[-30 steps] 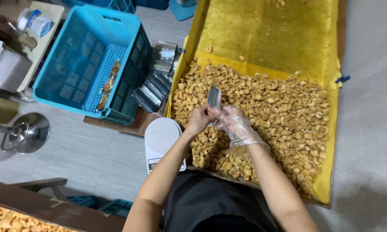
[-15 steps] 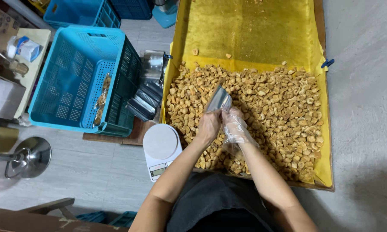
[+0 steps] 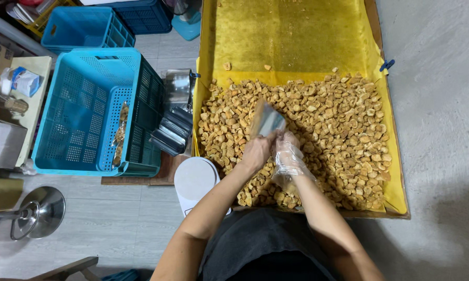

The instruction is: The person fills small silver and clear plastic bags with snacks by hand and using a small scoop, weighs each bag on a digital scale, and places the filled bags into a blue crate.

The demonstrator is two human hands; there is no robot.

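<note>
Head view | left hand and gloved right hand pinch silvery pouch | over snack pile

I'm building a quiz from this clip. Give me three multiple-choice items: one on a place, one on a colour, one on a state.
1. Where is the white scale?
A. left of the tray
B. inside the crate
C. on the snacks

2. What colour is the tray liner?
A. red
B. yellow
C. white

3. Which hand wears a clear glove?
A. left
B. right
C. both

Key: 1 A, it sits beside the tray's near left corner. 2 B, the bare liner is yellow. 3 B, the right hand is in plastic; the left hand is bare.
</note>
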